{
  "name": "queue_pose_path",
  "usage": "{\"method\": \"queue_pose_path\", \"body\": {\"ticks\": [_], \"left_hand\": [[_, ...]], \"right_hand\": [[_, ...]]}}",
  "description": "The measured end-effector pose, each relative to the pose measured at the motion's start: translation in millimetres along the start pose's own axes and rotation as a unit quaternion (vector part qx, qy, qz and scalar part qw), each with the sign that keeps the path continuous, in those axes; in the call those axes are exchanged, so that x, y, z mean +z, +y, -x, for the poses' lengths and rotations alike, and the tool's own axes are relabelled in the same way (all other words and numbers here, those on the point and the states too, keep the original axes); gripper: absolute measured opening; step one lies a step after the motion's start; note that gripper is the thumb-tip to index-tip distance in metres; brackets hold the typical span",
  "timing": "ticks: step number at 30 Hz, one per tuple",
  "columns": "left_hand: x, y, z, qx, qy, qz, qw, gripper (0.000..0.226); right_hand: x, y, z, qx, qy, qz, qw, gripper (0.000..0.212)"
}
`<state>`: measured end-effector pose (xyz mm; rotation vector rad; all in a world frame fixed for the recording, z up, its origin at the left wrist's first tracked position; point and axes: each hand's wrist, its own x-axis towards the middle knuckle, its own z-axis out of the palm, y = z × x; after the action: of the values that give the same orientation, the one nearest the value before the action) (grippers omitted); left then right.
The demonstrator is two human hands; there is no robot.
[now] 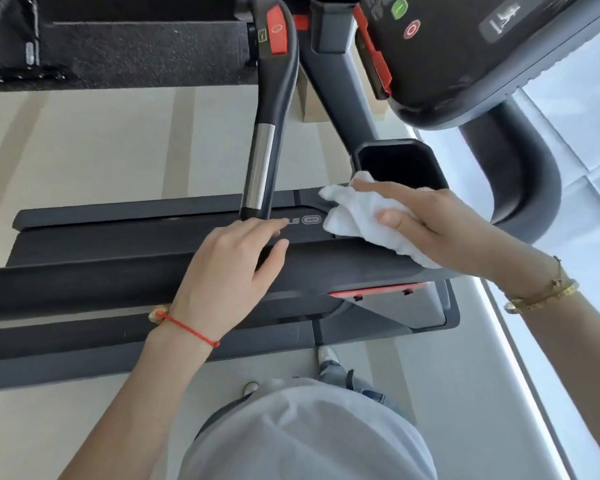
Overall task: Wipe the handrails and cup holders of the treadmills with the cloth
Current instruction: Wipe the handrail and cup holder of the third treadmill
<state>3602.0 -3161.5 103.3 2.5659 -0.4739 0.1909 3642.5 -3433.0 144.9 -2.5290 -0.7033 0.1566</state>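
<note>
Pale gym flooring lies under the treadmill where we work. Our right hand [426, 223] grips the white cloth [357, 216] on the near handrail [326, 268], beside the cup holder [399, 164]. Our left hand [229, 268] rests flat, released. Holder and far handrail [274, 109] seem left.

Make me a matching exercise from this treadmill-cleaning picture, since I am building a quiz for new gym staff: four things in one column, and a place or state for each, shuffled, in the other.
Things:
1. white cloth
2. left hand
3. cup holder
4. red string bracelet

Places or states:
A. resting with relaxed fingers on the dark side handrail
B. on the left wrist
C. bunched under the right hand
D. dark pocket just beyond the cloth, nothing visible inside

Pairs: 1-C, 2-A, 3-D, 4-B
</note>
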Motion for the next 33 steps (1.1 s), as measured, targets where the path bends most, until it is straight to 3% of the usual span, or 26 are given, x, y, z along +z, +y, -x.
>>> {"method": "queue_pose_path", "body": {"ticks": [5, 10, 17, 25, 33], "left_hand": [[-9, -14, 13, 0.024, -0.001, 0.006, 1.000, 0.030], [-20, -34, 29, 0.018, 0.001, 0.001, 1.000, 0.030], [-35, -53, 47, -0.010, 0.036, -0.019, 0.999, 0.026], [-41, -66, 55, -0.029, 0.060, -0.032, 0.997, 0.024], [-45, -76, 60, -0.062, 0.090, -0.075, 0.991, 0.028]], "right_hand": [[38, -33, 16, -0.019, -0.019, 0.024, 0.999, 0.046], [81, -78, -5, -0.065, 0.024, 0.086, 0.994, 0.046], [81, -68, -1, 0.058, 0.162, 0.139, 0.975, 0.044], [113, -97, -24, -0.030, 0.135, 0.209, 0.968, 0.061], [95, -64, -15, 0.020, 0.171, 0.252, 0.952, 0.058]]}}
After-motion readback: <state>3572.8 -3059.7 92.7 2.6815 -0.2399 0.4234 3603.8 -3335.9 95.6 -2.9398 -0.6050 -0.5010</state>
